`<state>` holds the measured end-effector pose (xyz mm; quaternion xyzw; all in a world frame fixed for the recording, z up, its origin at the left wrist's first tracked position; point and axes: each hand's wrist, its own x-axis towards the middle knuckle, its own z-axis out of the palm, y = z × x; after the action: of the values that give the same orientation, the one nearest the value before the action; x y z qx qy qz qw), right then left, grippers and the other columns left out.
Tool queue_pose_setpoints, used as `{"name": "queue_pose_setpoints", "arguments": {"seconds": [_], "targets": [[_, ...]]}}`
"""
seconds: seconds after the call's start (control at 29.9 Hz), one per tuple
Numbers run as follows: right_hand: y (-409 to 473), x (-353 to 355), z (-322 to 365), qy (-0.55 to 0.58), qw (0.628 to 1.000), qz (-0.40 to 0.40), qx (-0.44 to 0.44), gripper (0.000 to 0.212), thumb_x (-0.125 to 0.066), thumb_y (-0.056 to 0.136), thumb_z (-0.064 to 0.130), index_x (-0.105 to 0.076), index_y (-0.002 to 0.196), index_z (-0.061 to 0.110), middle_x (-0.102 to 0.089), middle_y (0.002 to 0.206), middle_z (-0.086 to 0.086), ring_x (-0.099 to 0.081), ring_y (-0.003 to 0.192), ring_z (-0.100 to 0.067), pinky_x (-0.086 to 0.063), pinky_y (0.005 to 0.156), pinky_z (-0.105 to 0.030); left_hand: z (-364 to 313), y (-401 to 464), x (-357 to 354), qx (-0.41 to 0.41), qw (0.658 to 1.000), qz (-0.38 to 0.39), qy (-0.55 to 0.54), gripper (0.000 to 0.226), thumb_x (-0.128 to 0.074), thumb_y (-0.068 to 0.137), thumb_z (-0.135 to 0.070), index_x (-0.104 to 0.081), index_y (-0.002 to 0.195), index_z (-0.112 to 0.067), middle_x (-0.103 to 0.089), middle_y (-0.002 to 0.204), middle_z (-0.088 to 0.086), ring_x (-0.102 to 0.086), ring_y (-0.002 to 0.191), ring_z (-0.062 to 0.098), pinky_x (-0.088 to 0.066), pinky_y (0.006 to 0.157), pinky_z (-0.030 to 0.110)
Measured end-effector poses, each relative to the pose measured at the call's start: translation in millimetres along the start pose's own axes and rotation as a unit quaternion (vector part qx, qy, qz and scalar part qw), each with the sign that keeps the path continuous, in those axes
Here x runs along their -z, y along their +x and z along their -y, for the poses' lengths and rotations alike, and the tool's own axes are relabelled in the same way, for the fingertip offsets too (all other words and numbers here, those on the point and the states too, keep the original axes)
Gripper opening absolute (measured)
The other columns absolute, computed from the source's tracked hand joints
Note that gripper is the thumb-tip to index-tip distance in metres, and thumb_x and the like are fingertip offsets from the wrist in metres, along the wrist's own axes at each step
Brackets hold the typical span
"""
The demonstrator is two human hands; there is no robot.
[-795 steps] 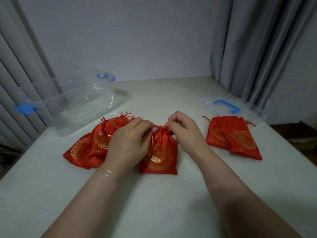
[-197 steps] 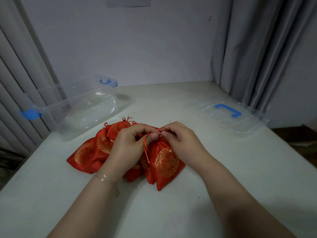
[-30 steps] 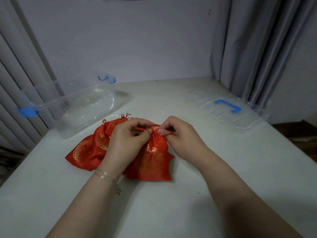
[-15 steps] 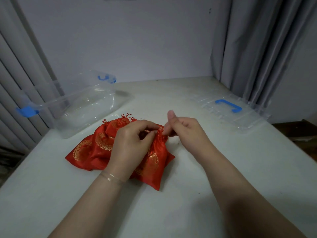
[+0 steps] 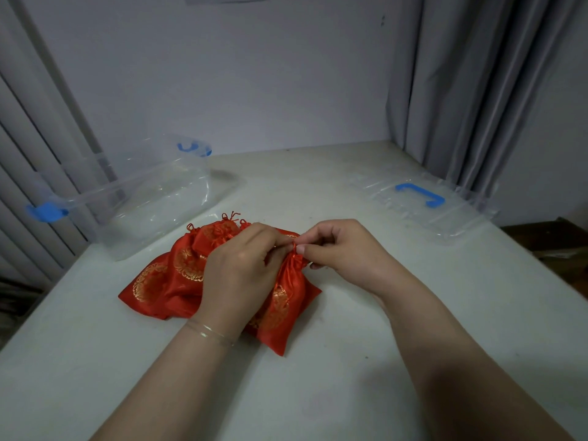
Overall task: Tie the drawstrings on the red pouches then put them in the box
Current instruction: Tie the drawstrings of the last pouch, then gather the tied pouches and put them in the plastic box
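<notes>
- The left hand is lying over the gathered neck of a red satin drawstring pouch with gold round emblems at the centre of the frame, its fingers curling in and pinching the top of the fabric.
- The right hand is meeting it from the right, thumb and forefinger pinching the thin red drawstring at the puckered mouth of the same pouch, the other fingers curling beneath.
- That pouch is resting on the pale grey-white tabletop, its lower corner pointing toward the bottom of the frame.
- A heap of other red pouches with gold emblems is lying just left of it, touching and partly tucking under it; their knotted cords are sticking up at the far edge.
- A clear plastic storage box with blue latches is standing open at the left of the frame, beyond the heap; no pouch is showing inside it.
- Its clear flat lid with a blue handle is lying at the right of the frame, well apart from the pouches.
- A thin gold bangle is circling the left wrist.
- Grey curtains are hanging at the right behind the tabletop.
</notes>
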<state>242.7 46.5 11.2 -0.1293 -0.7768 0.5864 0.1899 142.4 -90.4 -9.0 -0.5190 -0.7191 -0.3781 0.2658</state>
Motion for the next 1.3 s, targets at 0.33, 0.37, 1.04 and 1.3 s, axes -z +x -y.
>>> {"name": "queue_pose_setpoints", "arguments": {"seconds": [0.33, 0.37, 1.04, 1.3], "targets": [[0, -7, -6, -0.22, 0.973, -0.06, 0.019, 0.005, -0.049, 0.082, 0.022, -0.054, 0.08, 0.019, -0.06, 0.069, 0.003, -0.058, 0.068, -0.017, -0.047, 0.062, -0.034, 1, 2, -3, 0.035, 0.996, 0.086, -0.008, 0.014, -0.052, 0.087, -0.024, -0.065, 0.088, -0.019, -0.066, 0.082, -0.009, -0.058, 0.075, 0.009, -0.045, 0.063, 0.029], [-1, -5, -7, -0.241, 0.969, -0.057, 0.016, 0.006, -0.049, 0.084, 0.023, -0.052, 0.084, 0.018, -0.058, 0.069, 0.004, -0.054, 0.068, -0.016, -0.042, 0.058, -0.032, 3, 2, -3, 0.035, 0.995, 0.095, -0.003, 0.011, -0.053, 0.087, -0.022, -0.063, 0.089, -0.019, -0.065, 0.084, -0.009, -0.058, 0.078, 0.01, -0.045, 0.065, 0.03], [6, -37, -18, -0.2, 0.98, 0.01, -0.018, 0.103, -0.067, 0.066, 0.067, -0.007, 0.146, 0.043, -0.007, 0.158, 0.007, -0.02, 0.143, -0.014, -0.024, 0.115, -0.035, 62, 11, 24, 0.359, 0.927, -0.059, -0.095, 0.026, -0.057, 0.091, -0.036, -0.064, 0.114, -0.028, -0.058, 0.127, -0.002, -0.046, 0.126, 0.023, -0.037, 0.106, 0.04], [52, -60, 15, -0.488, 0.852, 0.141, -0.127, 0.127, -0.071, 0.06, 0.068, 0.019, 0.144, 0.038, 0.005, 0.159, -0.01, -0.016, 0.141, -0.041, -0.026, 0.111, -0.049, 45, 44, 27, 0.347, 0.937, 0.024, -0.019, 0.047, -0.057, 0.09, -0.037, -0.047, 0.133, -0.022, -0.032, 0.151, 0.007, -0.021, 0.141, 0.026, -0.016, 0.113, 0.035]]}}
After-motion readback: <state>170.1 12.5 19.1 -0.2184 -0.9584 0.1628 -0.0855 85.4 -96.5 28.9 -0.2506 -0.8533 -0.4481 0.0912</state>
